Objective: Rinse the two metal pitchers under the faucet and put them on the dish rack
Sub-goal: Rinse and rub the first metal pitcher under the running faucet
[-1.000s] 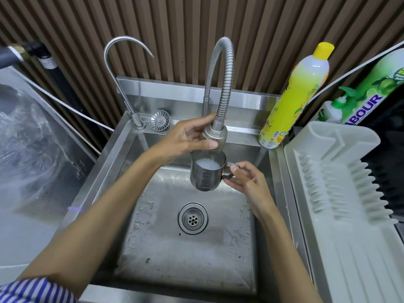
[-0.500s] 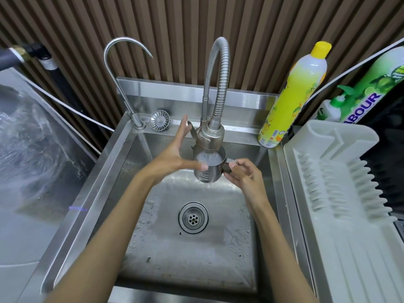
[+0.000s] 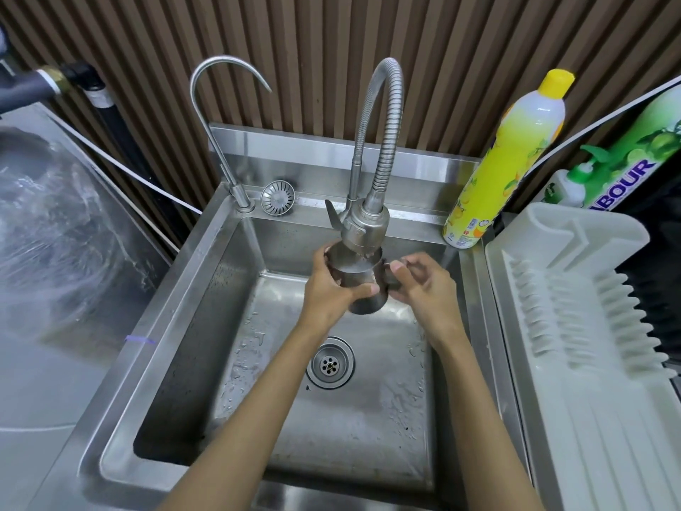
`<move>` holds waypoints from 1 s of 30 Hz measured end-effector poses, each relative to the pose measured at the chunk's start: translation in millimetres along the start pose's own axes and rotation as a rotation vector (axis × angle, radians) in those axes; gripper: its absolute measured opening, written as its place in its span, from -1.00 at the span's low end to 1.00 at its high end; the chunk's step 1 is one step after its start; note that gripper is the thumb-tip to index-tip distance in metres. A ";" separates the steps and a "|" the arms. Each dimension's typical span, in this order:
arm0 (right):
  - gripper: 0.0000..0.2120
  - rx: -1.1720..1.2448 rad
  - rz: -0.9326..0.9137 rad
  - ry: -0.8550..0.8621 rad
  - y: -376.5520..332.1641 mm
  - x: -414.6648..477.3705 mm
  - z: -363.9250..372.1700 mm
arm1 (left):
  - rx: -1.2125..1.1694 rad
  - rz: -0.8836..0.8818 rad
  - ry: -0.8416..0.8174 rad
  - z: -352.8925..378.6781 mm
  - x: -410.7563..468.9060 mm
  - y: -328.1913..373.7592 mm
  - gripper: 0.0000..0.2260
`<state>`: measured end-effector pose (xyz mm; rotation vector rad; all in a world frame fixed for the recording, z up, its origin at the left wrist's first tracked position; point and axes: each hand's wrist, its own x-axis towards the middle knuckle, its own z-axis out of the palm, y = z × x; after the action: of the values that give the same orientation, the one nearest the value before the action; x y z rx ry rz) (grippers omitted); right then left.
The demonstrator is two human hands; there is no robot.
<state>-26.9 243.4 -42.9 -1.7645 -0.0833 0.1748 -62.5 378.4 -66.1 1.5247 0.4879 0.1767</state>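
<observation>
- Left grip (image 3: 328, 289) came off the faucet (image 3: 365, 226) and now wraps the pitcher (image 3: 363, 271) body; right grip (image 3: 423, 285) pinches its handle.
- Pitcher's upright over the sink (image 3: 331, 418), right under the faucet, so still rinsing number one, I'd say.
- Dish rack (image 3: 575, 307) on the right shows no pitcher; second one isn't in view.
- Soap bottle (image 3: 505, 160) stands behind, out of the way.

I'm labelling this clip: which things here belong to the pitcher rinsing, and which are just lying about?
Job: metal pitcher, faucet, sink, dish rack, left hand, right hand.
Lying about: yellow bottle, pump bottle, thin tap, strainer.
</observation>
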 end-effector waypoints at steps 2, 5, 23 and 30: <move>-0.88 -0.167 -0.081 0.037 -5.5 0.2 3.4 | -0.090 0.023 -0.004 3.6 2.2 -2.1 -0.28; -0.89 -0.019 -0.057 -0.005 -4.3 4.4 7.3 | -0.079 0.109 0.046 9.1 8.3 1.5 -0.27; -0.79 -0.076 0.149 0.105 -16.3 10.3 -4.6 | -0.024 0.009 0.109 17.6 -10.4 7.9 -0.39; -0.93 0.395 0.102 -0.025 -3.0 14.1 7.9 | -0.005 0.206 0.150 22.1 6.2 11.4 -0.29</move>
<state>-14.2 253.8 -42.5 -1.3727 0.0233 0.2686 -45.7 361.4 -56.7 1.5627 0.4473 0.4548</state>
